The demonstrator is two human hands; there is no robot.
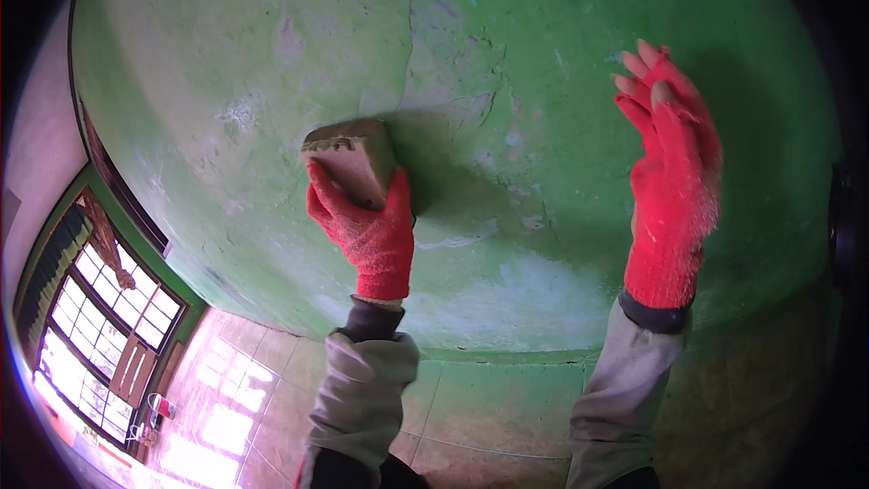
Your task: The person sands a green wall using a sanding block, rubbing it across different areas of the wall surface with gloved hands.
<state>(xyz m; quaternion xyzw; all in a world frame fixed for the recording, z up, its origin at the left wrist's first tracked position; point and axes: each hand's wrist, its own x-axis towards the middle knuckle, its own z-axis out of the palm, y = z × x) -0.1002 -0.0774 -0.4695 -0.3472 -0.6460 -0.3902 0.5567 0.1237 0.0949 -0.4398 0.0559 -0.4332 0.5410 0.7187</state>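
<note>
My left hand (370, 238), in a red knit glove, grips a pale brown rectangular block (346, 170) from below, thumb on one side and fingers on the other. The block's worn, notched end points up, and it is held up against the green painted wall (475, 170) or very close to it. Bare fingertips show through the torn red glove of my right hand (672, 170). That hand is raised in front of the wall, to the right of the block, with its fingers slightly bent and nothing in them. Scuffs, pale patches and flaking paint mark the wall.
A dark crack (410, 47) runs down the wall's upper part. The tiled floor (468, 414) meets the wall below my hands. At the left are a barred window (102, 326), a knotted curtain (108, 244) and a red-and-white container (161, 406) on the floor.
</note>
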